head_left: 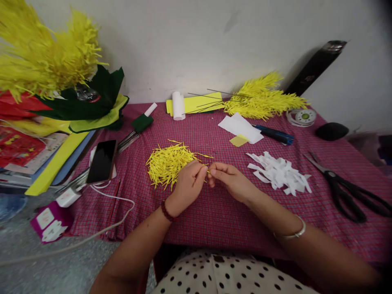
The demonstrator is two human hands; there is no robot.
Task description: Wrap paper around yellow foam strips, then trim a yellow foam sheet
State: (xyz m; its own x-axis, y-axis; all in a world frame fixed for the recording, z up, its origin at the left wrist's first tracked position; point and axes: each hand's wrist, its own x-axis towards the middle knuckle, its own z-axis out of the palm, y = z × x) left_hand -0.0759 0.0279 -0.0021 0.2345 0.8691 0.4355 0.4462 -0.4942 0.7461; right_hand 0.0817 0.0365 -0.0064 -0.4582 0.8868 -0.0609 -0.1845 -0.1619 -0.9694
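Both hands meet over the checked cloth, close together. My left hand (192, 177) is closed in a pinch on a thin yellow paper strip (208, 171). Fingertips of my right hand (228, 177) pinch the same small strip from the other side. Just beyond my left hand lies a heap of twisted yellow paper strips (168, 164), partly covered by that hand. To the right of my right hand is a loose pile of white paper strips (278, 171). Most of the held strip is hidden by fingers.
Black-handled scissors (346, 188) lie at the right, near a dark mouse-shaped object (332, 131). Yellow feathery stems (263, 98) with wires rest at the back. At left are a phone (102, 161), a white cable (122, 220) and a wrapped yellow bouquet (52, 53).
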